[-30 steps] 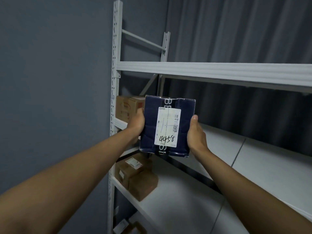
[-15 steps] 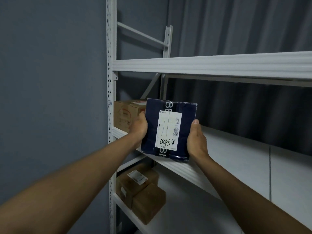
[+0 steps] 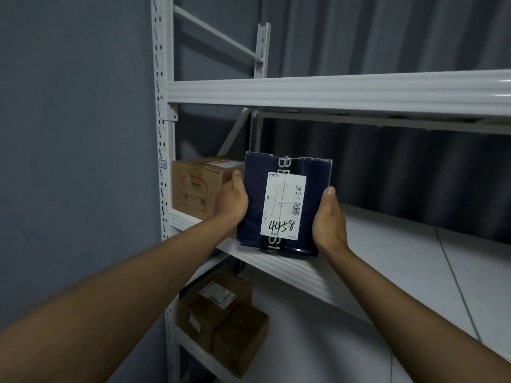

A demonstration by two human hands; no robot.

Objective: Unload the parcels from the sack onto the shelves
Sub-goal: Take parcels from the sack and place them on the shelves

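A dark blue parcel (image 3: 284,203) with a white label marked 4458 stands upright at the front edge of the middle shelf (image 3: 392,244). My left hand (image 3: 232,201) grips its left side and my right hand (image 3: 329,219) grips its right side, thumbs toward me. A brown cardboard parcel (image 3: 196,186) sits on the same shelf just left of it, against the upright post. The sack is out of view.
Two brown parcels (image 3: 221,313) lie on the lower shelf at the left. The white upper shelf beam (image 3: 331,91) runs overhead. The white post (image 3: 161,161) stands at the left against a grey wall. A dark curtain hangs behind the rack.
The blue parcel has moved forward and down until its bottom edge meets the middle shelf's front edge. Both hands keep the same hold; the view has come closer to the rack.
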